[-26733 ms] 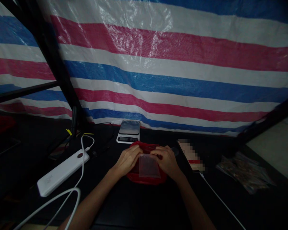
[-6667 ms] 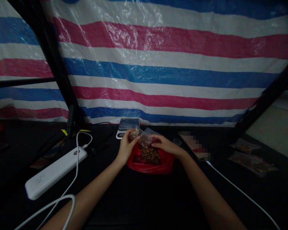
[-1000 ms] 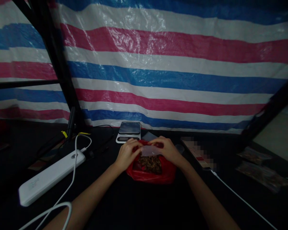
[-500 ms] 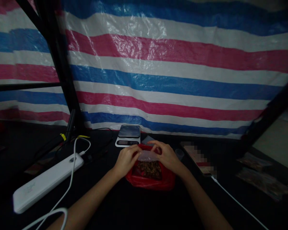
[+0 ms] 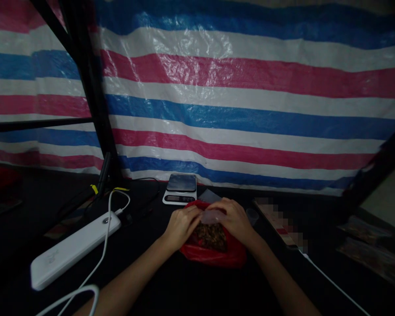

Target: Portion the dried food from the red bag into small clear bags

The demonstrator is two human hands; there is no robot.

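Observation:
A small clear plastic pouch [image 5: 213,233] filled with brown bits rests over a red plastic bag [image 5: 213,255] on the dark table. My left hand [image 5: 181,224] pinches the pouch's top edge at its left corner. My right hand [image 5: 232,218] pinches the same top edge from the right, fingers curled over it. Both hands sit close together above the red bag. Just behind them stands a small digital scale [image 5: 180,188] with nothing on its pan.
A white power bank [image 5: 74,248] with a white cable [image 5: 95,270] lies at the left. A phone [image 5: 279,221] with a cable lies right of the hands. Several filled clear pouches [image 5: 370,254] lie far right. A striped tarp [image 5: 250,96] and black frame poles [image 5: 88,87] close off the back.
Over the last second my fingers have slid along the pouch's top edge and drawn closer together. The camera has shifted a little, so everything sits slightly lower and further right in view.

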